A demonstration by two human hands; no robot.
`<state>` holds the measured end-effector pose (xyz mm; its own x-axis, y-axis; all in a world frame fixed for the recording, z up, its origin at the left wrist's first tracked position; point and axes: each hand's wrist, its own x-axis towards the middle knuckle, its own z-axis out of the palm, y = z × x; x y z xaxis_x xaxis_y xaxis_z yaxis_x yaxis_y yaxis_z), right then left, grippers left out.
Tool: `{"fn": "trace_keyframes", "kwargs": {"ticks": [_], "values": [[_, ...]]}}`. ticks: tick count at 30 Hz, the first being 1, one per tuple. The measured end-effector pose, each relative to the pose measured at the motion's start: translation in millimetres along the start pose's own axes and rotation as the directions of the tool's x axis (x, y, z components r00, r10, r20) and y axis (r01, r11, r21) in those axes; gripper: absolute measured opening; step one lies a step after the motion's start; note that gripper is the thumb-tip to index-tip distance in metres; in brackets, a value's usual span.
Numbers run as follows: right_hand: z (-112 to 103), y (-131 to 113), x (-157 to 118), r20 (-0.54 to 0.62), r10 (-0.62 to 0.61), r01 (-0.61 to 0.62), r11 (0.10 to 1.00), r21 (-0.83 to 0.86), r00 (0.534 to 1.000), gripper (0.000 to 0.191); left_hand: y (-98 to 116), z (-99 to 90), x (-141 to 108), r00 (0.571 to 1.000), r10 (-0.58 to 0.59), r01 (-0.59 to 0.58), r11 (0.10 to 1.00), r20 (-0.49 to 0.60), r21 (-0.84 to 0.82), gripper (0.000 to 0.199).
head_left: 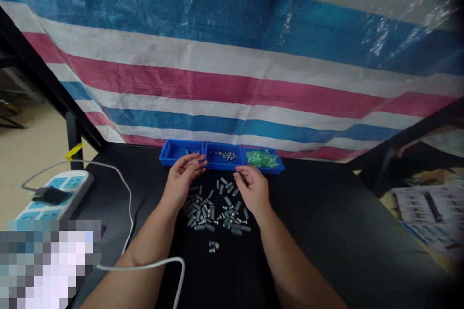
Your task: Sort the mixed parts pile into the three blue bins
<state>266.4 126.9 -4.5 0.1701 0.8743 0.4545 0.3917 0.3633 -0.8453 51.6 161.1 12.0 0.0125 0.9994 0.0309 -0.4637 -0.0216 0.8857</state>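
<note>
My left hand [183,176] hovers at the front edge of the left blue bin [174,150], its fingers bent; whether a small part sits between them is too small to tell. Near the front of the right blue bin [275,170], my right hand [252,186] has thumb and fingertips close together, with any held item too small to see. Between and below the hands lies a loose pile of grey cylinders [236,231] and silver screws [212,246]. Small screws [228,156] lie in the middle blue bin [221,165]. Green parts in clear plastic [261,158] fill the right bin.
A white power strip [85,183] with a black plug [50,195] lies at the left, and a white cable [130,203] runs over the black table [319,222] and my left forearm. A striped sheet [217,87] hangs behind the bins. Papers [427,207] are at the right.
</note>
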Motion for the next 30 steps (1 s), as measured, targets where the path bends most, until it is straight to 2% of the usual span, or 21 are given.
{"fn": "trace_keyframes", "kwargs": {"ticks": [3, 6, 7, 9, 12, 14, 17, 20, 23, 26, 30], "values": [[-9, -11, 1, 0.095, -0.094, 0.111, 0.976, -0.188, 0.991, 0.009, 0, -1.2, -2, 0.999, 0.025, -0.033, 0.981, 0.045, 0.190, 0.032], [-14, -18, 2, 0.228, -0.115, 0.176, 0.947, -0.268, 0.967, 0.012, -1, -5.1, -3, 0.989, 0.073, -0.126, 0.882, 0.132, 0.454, 0.025], [-14, -19, 2, 0.285, -0.117, 0.198, 0.941, -0.275, 0.951, 0.014, -2, -7.0, -4, 0.982, 0.069, -0.157, 0.816, 0.176, 0.556, 0.023], [-14, -22, 0, 0.410, -0.115, 0.239, 0.934, -0.265, 0.905, 0.016, -2, -11.2, -5, 0.967, 0.014, -0.208, 0.626, 0.256, 0.752, 0.021], [-9, -26, -6, 0.551, -0.105, 0.273, 0.934, -0.232, 0.828, 0.019, -1, -16.4, -7, 0.957, -0.090, -0.233, 0.332, 0.277, 0.914, 0.023], [-4, -30, -10, 0.612, -0.090, 0.288, 0.929, -0.233, 0.786, 0.021, 1, -17.8, -9, 0.959, -0.104, -0.231, 0.243, 0.263, 0.942, 0.027], [4, -35, -15, 0.683, -0.051, 0.318, 0.908, -0.272, 0.729, 0.020, 3, -17.0, -11, 0.955, -0.114, -0.249, 0.188, 0.273, 0.950, 0.029], [10, -36, -18, 0.717, -0.020, 0.348, 0.883, -0.314, 0.697, 0.023, 3, -14.6, -12, 0.952, -0.153, -0.244, 0.152, 0.266, 0.958, 0.029], [13, -36, -18, 0.732, 0.000, 0.369, 0.863, -0.344, 0.681, 0.029, 1, -12.5, -12, 0.959, -0.159, -0.215, 0.138, 0.236, 0.967, 0.027], [16, -37, -18, 0.744, 0.010, 0.370, 0.863, -0.343, 0.668, 0.023, -1, -12.9, -11, 0.963, -0.144, -0.211, 0.129, 0.229, 0.969, 0.023], [22, -40, -18, 0.784, -0.024, 0.390, 0.877, -0.282, 0.620, 0.017, -6, -17.1, -7, 0.971, -0.106, -0.196, 0.159, 0.214, 0.968, 0.033]]}}
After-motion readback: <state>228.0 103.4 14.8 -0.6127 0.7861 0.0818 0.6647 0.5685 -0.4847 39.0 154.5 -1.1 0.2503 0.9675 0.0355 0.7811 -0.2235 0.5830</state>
